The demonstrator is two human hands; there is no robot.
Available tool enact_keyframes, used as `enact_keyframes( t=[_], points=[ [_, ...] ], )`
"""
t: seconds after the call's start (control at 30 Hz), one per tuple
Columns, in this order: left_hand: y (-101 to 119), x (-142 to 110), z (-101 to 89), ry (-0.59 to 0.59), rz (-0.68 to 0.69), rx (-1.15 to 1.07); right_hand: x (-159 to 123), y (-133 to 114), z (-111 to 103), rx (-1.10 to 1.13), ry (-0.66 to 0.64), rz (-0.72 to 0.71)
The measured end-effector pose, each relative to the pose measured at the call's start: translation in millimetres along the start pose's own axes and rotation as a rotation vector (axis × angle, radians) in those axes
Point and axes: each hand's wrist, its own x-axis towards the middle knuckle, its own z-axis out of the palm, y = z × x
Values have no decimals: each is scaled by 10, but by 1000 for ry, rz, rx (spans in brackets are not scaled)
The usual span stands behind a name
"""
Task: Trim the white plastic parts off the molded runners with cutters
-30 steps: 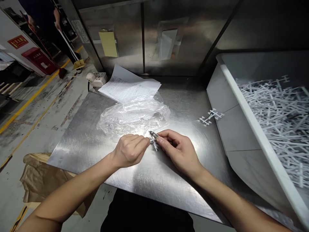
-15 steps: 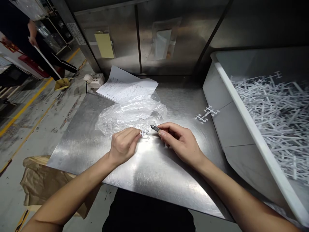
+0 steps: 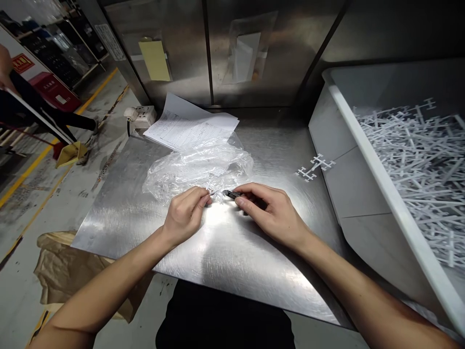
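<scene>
My left hand (image 3: 187, 211) pinches a small white plastic piece (image 3: 217, 194) with short branches. From the other side my right hand (image 3: 271, 208) grips a small dark utility knife (image 3: 231, 194), its tip pointing left at the white piece. The tip looks to be touching the piece or very close to it; I cannot tell which. Right behind both hands lies a crumpled clear plastic bag (image 3: 199, 167) on the metal table (image 3: 232, 271). To the right, a branched white plastic sprue (image 3: 314, 167) rests on the table beside the bin.
A large pale bin (image 3: 366, 145) full of white sprues stands at right. Printed sheets (image 3: 192, 123) and a power socket (image 3: 143, 117) sit at the back. Brown paper (image 3: 69, 271) lies below the left edge. A person with a yellow dustpan (image 3: 72, 153) is at far left.
The knife has come left from a small gap to the white piece. The piece has turned in my left fingers. At far left the person and dustpan have shifted left in view.
</scene>
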Motion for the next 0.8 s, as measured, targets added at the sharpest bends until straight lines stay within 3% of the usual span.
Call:
enact_keyframes(
  t=[0.5,0.67,0.8],
  points=[
    [-15,6,0,-22,17,-52,-6,-16,-44,-77,-17,-125],
    [-5,15,3,-37,1,-34,-13,-16,-14,-36,-17,-47],
    [2,18,-2,15,31,60,-4,-8,0,29,-11,10]
  ],
)
